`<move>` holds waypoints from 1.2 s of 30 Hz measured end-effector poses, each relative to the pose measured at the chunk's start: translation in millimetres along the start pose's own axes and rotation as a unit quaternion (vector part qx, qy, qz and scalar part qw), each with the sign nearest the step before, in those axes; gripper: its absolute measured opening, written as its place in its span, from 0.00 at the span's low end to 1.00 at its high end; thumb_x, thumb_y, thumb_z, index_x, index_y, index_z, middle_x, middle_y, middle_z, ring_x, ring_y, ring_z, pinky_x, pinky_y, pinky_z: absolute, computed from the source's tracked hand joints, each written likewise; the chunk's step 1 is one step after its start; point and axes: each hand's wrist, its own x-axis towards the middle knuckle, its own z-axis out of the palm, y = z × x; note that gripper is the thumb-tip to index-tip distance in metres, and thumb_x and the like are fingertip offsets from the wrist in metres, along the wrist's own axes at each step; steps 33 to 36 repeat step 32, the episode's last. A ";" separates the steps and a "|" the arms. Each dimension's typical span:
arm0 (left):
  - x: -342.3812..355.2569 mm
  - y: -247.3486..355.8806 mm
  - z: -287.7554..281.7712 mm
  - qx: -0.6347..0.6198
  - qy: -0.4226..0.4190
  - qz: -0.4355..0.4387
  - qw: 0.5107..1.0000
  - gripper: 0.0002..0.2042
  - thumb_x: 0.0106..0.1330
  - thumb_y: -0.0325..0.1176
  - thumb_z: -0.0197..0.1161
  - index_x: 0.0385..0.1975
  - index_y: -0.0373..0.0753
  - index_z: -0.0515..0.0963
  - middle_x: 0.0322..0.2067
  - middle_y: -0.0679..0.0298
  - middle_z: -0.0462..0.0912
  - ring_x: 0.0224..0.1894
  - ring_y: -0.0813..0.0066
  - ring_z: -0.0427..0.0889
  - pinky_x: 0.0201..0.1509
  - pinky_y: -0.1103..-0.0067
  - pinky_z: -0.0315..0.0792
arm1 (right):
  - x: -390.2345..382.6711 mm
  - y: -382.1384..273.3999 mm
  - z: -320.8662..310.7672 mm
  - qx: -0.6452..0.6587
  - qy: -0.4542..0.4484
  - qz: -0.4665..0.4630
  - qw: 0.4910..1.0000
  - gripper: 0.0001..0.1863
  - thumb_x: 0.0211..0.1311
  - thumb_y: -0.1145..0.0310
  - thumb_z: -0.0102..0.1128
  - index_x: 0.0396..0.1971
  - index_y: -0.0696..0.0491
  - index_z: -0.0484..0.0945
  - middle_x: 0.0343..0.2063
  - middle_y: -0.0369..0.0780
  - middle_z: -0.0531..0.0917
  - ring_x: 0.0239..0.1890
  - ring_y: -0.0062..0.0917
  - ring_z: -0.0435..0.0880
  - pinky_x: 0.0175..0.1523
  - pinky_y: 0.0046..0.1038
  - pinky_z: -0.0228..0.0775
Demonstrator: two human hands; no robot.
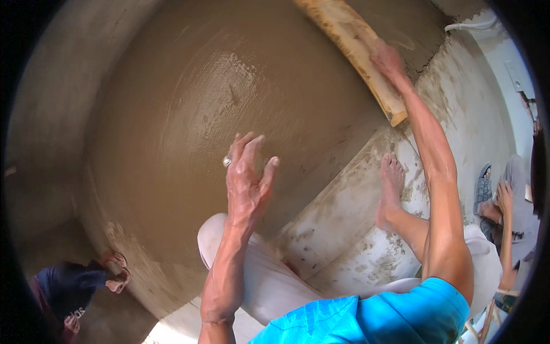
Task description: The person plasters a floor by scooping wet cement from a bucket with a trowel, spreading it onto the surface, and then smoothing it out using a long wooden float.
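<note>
My right hand (389, 60) is closed round a long wooden straightedge board (342, 31), which lies slantwise across wet grey-brown cement (166, 114). The board's near end rests close to the cement's right edge, and its far end runs out of view. Over the near part of the cement, my left hand (246, 180) is raised with its fingers apart, a ring on one finger and nothing in its grasp. A shiny wet patch with curved smoothing marks shows beyond that hand.
My bare foot (392, 178) is on a pale, cement-spattered surface (338, 229) beside the wet area. At lower left is a person in a dark shirt (69, 284). Another person's hand (504, 198) and sandalled foot show at right. A white pipe (472, 26) juts out at upper right.
</note>
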 end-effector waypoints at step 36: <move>-5.8 -3.8 7.4 -0.008 -0.007 0.061 0.998 0.23 0.54 0.28 0.67 0.51 0.34 0.71 0.53 0.46 0.71 0.60 0.38 0.66 0.62 0.59 0.65 | -44.9 -101.9 25.8 0.072 -0.184 0.055 0.979 0.19 0.64 0.71 0.42 0.55 0.57 0.66 0.43 0.52 0.81 0.43 0.43 0.82 0.48 0.43 0.72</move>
